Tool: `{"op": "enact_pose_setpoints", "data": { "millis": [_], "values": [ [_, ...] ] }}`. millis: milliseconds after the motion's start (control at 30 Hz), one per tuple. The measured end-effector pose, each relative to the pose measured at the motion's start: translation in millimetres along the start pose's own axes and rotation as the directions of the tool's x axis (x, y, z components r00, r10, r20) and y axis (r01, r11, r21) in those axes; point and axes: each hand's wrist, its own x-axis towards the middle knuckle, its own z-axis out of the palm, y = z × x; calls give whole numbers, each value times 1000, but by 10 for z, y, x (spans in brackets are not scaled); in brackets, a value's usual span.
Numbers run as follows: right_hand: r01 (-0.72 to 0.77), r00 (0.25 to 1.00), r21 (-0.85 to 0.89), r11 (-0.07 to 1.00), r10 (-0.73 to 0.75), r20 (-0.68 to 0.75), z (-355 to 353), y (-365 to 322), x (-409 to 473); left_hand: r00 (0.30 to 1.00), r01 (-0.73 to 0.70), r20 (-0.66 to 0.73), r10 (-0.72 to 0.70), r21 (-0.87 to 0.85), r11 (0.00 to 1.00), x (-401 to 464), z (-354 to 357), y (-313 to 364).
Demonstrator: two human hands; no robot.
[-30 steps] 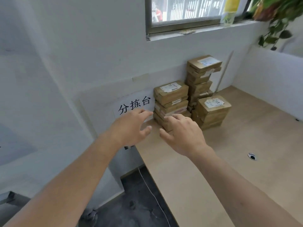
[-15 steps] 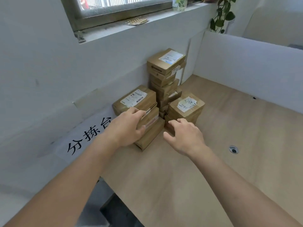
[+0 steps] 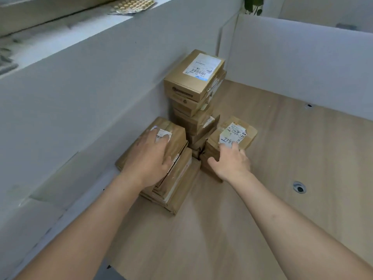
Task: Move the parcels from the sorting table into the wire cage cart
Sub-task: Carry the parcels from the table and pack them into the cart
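Brown cardboard parcels stand in three stacks in the back corner of the wooden sorting table (image 3: 262, 199). The tall middle stack (image 3: 193, 81) has a white label on its top box. My left hand (image 3: 149, 158) lies flat on the top parcel of the left stack (image 3: 175, 138), fingers spread, thumb over its near edge. My right hand (image 3: 230, 162) touches the near edge of the top parcel of the right stack (image 3: 240, 134), fingers apart. Neither parcel is lifted. The wire cage cart is not in view.
A white wall (image 3: 80, 98) runs along the left of the table, with a window sill above holding a blister pack of pills (image 3: 133, 5). A white partition (image 3: 302, 63) closes the far side. A round cable hole (image 3: 299, 187) sits in the tabletop at right.
The view has dipped and come closer to the stacks. My left hand slid further onto the left stack's top parcel. My right hand moved forward to the right stack's top parcel.
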Motion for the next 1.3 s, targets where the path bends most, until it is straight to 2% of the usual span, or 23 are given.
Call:
{"op": "enact_pose_setpoints", "data": {
  "millis": [167,333,467,667,800,933,1067,1167,1300],
  "values": [
    [-63,998,-13,998,62,-21,221,-46,403,994,70,81,-69,-15,997,115,82,-156],
    [-66,998,-15,998,66,13,411,17,625,994,92,60,-95,46,995,146,140,-118],
    [24,999,-15,1000,-25,-47,477,144,558,982,188,32,-188,11,982,172,156,-3],
    [225,974,-28,974,-224,39,420,524,289,963,266,-26,-267,-43,963,161,213,121],
    [275,960,94,957,-279,33,395,659,137,961,275,-6,-275,-22,961,141,204,196],
    [125,992,211,969,-120,-39,398,460,162,953,302,17,-302,-41,952,93,153,224],
    [-47,985,269,962,89,-146,417,209,289,935,348,91,-342,-55,936,24,125,215],
    [-192,973,293,937,222,-71,437,146,349,926,363,142,-349,-88,928,-16,150,186],
    [-256,967,276,927,248,62,465,141,323,931,354,144,-334,-148,923,-40,203,142]
  ]
}}
